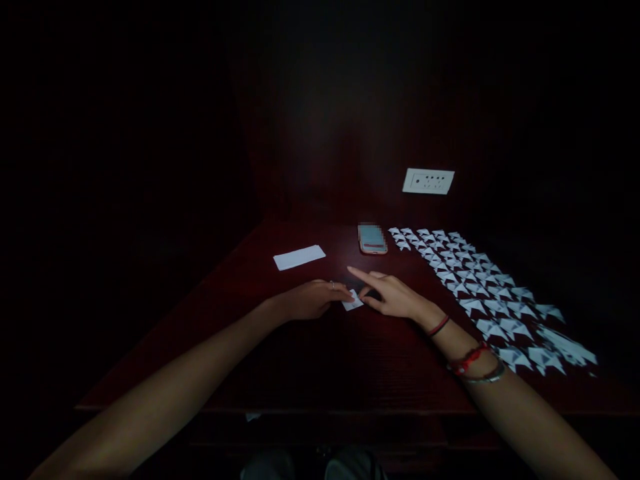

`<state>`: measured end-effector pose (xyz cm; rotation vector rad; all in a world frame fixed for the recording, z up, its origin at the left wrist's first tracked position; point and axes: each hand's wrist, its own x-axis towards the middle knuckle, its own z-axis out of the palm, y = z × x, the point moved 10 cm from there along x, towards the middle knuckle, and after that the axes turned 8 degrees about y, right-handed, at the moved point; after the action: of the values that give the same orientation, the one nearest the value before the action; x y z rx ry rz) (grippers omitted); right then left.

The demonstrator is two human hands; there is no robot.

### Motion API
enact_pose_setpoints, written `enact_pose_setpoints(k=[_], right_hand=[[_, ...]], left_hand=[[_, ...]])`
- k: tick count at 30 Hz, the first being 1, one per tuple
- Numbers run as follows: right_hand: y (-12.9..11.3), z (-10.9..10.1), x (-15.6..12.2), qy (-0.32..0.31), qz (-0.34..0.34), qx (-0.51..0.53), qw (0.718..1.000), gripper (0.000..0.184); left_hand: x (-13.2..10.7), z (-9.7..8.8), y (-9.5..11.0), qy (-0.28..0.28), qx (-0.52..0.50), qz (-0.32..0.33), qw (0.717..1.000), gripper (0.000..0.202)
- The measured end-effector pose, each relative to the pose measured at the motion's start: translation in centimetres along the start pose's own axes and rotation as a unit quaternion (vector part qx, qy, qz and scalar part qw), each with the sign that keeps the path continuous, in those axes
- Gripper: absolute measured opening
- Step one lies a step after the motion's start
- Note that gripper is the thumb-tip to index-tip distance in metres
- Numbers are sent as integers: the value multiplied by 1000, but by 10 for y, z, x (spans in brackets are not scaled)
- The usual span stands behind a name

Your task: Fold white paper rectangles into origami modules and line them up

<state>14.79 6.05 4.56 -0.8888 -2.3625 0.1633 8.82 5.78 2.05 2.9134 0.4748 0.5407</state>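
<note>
A small piece of folded white paper (353,304) lies on the dark red table in front of me. My left hand (316,297) reaches in from the left with its fingers together, their tips holding the paper down. A ring shows on one finger. At the paper's right edge is my right hand (393,295), its index finger stretched out to the left and its thumb and other fingers bent apart. Whether its thumb touches the paper is hard to see. A stack of white paper strips (299,257) rests beyond my left hand.
Rows of folded white paper shapes (475,275) cover the right side of the table (235,300). Thin white paper scraps (567,347) lie beside them. A phone (373,239) sits at the back, below a wall socket (429,181). The surroundings are very dark.
</note>
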Motion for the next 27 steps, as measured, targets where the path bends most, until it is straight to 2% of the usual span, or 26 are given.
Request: enact_pose_setpoints(k=[6, 17, 27], right_hand=[[-11, 10, 3, -24, -23, -23, 999, 60], [-11, 10, 3, -23, -34, -29, 999, 59], [-9, 3, -1, -40, -24, -79, 996, 54]], left_hand=[[2, -7, 1, 2, -57, 28, 998, 57], [2, -6, -3, -13, -16, 18, 1000, 53], [2, -10, 1, -1, 6, 21, 1000, 46]])
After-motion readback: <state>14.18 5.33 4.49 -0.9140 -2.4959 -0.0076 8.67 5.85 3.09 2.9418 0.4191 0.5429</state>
